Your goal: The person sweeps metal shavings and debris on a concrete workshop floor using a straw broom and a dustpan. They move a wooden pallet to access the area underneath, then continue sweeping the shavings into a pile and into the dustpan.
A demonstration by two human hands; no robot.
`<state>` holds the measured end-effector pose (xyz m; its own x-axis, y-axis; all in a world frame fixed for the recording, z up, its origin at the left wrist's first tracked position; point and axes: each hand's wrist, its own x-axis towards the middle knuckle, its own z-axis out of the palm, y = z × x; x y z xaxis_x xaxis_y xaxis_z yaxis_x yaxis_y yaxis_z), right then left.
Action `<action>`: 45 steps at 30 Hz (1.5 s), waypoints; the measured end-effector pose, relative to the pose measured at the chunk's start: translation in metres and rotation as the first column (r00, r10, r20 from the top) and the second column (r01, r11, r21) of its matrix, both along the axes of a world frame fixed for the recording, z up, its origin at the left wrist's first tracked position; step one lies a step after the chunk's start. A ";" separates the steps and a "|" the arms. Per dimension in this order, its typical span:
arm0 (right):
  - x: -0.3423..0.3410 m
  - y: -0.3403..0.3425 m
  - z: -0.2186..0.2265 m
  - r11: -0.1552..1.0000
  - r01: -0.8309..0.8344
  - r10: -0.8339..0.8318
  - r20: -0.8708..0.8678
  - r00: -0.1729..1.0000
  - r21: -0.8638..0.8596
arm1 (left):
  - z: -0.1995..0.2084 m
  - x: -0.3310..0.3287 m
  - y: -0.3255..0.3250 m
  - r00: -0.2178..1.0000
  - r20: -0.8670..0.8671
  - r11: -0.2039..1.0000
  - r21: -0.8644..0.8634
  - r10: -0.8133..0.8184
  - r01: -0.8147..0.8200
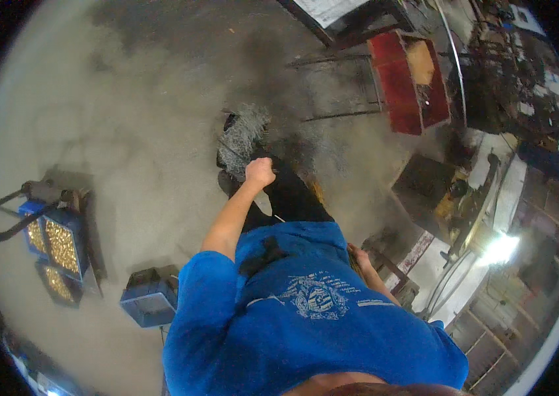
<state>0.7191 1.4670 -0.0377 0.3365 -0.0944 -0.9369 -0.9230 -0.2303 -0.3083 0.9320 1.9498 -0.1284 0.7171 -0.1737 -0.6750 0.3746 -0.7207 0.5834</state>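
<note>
My left hand (261, 171) is closed in a fist in front of my dark trousers. From it hangs a grey, tangled clump (243, 142) that looks like thin wire or metal shavings, covering part of the floor and a dark shape behind it. A pale, rounded piece (263, 203) shows just under the fist; its kind is unclear. Low beside my right hip, my right hand (361, 257) has its fingers curled. Something yellowish-brown shows along it, mostly hidden by my body, and a yellowish strip (317, 191) appears farther out beside my leg.
On the left, a blue bin (62, 241) of small gold-coloured parts stands near a dark tubular handle (5, 214). A smaller blue crate (149, 297) sits closer to me. A red box on legs (395, 82) is at the far right; machinery (451, 185) and a bright lamp (500, 248) line the right side.
</note>
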 end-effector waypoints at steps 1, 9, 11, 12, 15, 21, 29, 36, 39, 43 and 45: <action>0.004 -0.009 -0.009 0.988 0.116 -0.115 -0.019 0.993 0.097 | 0.000 0.000 0.000 1.000 0.009 1.000 0.008 0.003 -0.003; 0.128 0.036 -0.040 0.975 -0.195 0.197 -0.008 0.980 0.103 | 0.002 -0.002 -0.008 0.998 -0.061 1.000 0.022 -0.005 0.006; 0.169 0.122 0.014 0.993 -0.091 0.103 -0.157 0.982 0.078 | 0.007 -0.019 0.002 0.999 0.013 0.998 0.027 0.050 -0.051; 0.165 0.088 -0.007 0.847 -0.531 0.524 -0.117 0.843 -0.032 | 0.008 -0.020 0.005 1.000 0.006 0.998 0.051 0.025 -0.025; 0.162 0.070 -0.013 0.899 -0.412 0.432 -0.152 0.889 0.146 | 0.032 -0.010 0.012 0.997 -0.056 0.994 0.096 -0.049 0.054; 0.221 0.117 -0.020 0.913 -0.386 0.405 -0.178 0.897 0.133 | 0.048 -0.047 0.025 0.955 0.246 0.957 0.195 0.167 -0.217; 0.267 0.164 -0.024 0.866 -0.479 0.494 -0.101 0.864 0.142 | 0.038 -0.175 0.043 0.785 0.010 0.764 0.223 0.619 -0.605; 0.275 0.170 -0.024 0.886 -0.442 0.459 -0.119 0.881 0.140 | 0.039 -0.224 0.044 0.683 -0.216 0.712 0.314 0.698 -0.628; 0.264 0.152 -0.009 0.892 -0.425 0.447 -0.157 0.881 0.156 | 0.011 -0.189 0.056 0.715 -0.262 0.756 0.335 0.648 -0.563; 0.236 0.103 -0.008 0.905 -0.410 0.421 -0.105 0.901 0.110 | 0.015 -0.133 0.064 0.679 0.204 0.677 0.088 0.706 -0.730; 0.229 0.048 -0.050 0.932 -0.353 0.351 0.040 0.936 0.080 | 0.062 -0.085 0.068 0.750 0.236 0.760 0.064 0.618 -0.646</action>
